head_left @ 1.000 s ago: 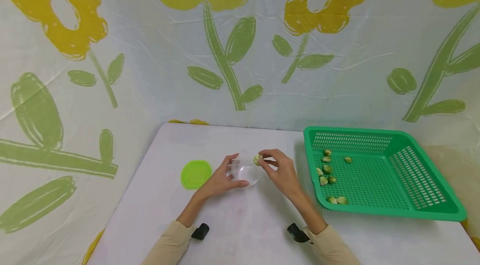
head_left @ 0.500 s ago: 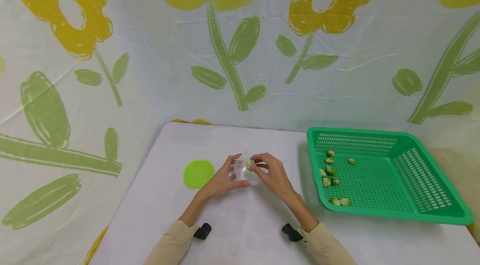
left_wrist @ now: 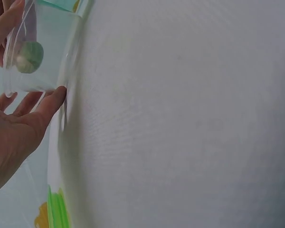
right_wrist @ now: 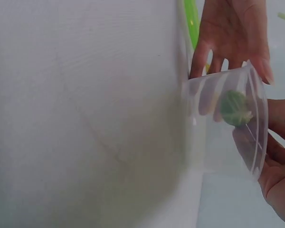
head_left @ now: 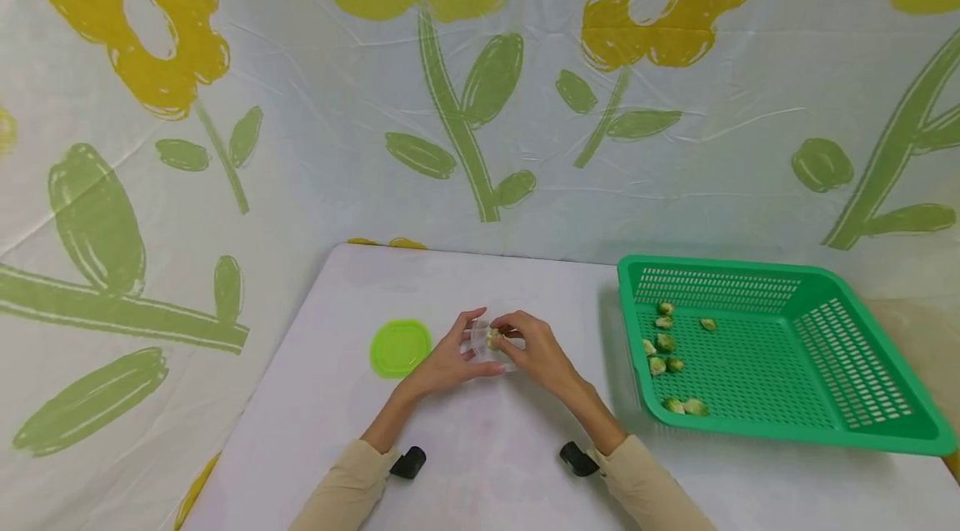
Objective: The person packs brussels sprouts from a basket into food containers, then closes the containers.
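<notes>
- head: a second ago the sprout (head_left: 493, 338) was out at the cup's two o'clock edge; now it is within the cup (head_left: 512, 363), pinched by the right hand (head_left: 543, 358).
- head: the left hand (head_left: 447, 362) grasps the cup as before, with the lid (head_left: 401, 348) at nine o'clock and the basket (head_left: 757, 368) at three, more sprouts (head_left: 665, 343) along its nine o'clock side.
- left wrist: the sprout shows through the cup wall; the lid lies toward six.
- right wrist: left hand at the cup's twelve, right hand at four.
</notes>
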The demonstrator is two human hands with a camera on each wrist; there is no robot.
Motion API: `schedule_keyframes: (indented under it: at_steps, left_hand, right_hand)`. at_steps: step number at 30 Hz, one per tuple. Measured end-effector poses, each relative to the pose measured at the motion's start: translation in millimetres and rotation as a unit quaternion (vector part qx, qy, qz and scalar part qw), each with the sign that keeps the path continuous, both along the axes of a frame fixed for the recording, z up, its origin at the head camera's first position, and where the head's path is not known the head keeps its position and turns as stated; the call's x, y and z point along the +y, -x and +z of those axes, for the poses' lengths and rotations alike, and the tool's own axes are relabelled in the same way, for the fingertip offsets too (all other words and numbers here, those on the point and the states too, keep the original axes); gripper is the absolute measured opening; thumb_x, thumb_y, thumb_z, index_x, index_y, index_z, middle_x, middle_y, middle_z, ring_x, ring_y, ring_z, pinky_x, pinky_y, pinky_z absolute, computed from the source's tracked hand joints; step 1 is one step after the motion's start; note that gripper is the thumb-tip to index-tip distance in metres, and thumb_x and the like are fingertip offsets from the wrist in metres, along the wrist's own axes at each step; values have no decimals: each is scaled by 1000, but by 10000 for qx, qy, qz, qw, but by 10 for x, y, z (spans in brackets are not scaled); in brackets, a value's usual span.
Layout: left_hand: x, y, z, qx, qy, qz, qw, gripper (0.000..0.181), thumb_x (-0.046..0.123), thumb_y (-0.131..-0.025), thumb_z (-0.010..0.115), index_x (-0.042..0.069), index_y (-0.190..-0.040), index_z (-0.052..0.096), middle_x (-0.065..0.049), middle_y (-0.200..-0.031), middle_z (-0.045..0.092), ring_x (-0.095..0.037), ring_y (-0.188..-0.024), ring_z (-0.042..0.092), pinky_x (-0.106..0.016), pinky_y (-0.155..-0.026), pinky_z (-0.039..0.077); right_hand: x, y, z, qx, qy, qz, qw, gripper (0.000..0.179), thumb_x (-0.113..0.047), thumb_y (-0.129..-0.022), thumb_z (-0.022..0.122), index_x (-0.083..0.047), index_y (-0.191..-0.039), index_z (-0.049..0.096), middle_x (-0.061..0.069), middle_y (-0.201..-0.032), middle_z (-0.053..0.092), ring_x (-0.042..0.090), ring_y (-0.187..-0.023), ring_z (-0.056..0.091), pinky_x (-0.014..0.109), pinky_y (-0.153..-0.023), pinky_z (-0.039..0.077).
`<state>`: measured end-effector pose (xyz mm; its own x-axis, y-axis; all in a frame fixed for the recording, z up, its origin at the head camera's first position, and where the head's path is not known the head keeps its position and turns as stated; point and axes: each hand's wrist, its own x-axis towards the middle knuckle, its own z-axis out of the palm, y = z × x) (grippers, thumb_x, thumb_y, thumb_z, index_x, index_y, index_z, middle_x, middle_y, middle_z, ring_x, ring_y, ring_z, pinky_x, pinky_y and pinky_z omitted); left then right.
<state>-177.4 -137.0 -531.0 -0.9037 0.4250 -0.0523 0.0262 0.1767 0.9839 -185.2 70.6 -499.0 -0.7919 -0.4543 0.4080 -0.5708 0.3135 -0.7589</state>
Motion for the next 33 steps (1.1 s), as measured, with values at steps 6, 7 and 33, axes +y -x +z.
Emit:
schedule_keyframes:
  at_steps: [6, 7, 33]
  left_hand:
    - [1, 5, -11, 25, 125, -11, 9999, 102, 27, -85, 87, 17, -162, 23, -8, -156, 34, -27, -139, 41, -46, -115, 41]
    - [0, 7, -13, 27, 131, -33, 9999, 103, 28, -85, 88, 18, -163, 22, -8, -158, 33, -27, -140, 40, -46, -115, 41]
    - [-13, 34, 23, 81, 84, -312, 9994, 104, 22, -86, 87, 11, -162, 18, -5, -162, 31, -25, -150, 30, -46, -120, 34]
  right_hand:
    - [-28, 34, -73, 135, -215, 180, 9995, 24, 3, -89, 76, 6, -113, 70, 15, -108, 71, 31, -100, 71, 46, -86, 60]
    - [-30, 37, -80, 141, -260, 189, 9994, 25, 3, -90, 77, 6, -113, 70, 15, -107, 71, 30, -100, 71, 46, -86, 61]
    - [-66, 208, 67, 33, -1592, 959, 9826, 19, 5, -93, 72, 8, -111, 71, 17, -102, 74, 26, -89, 71, 34, -79, 61]
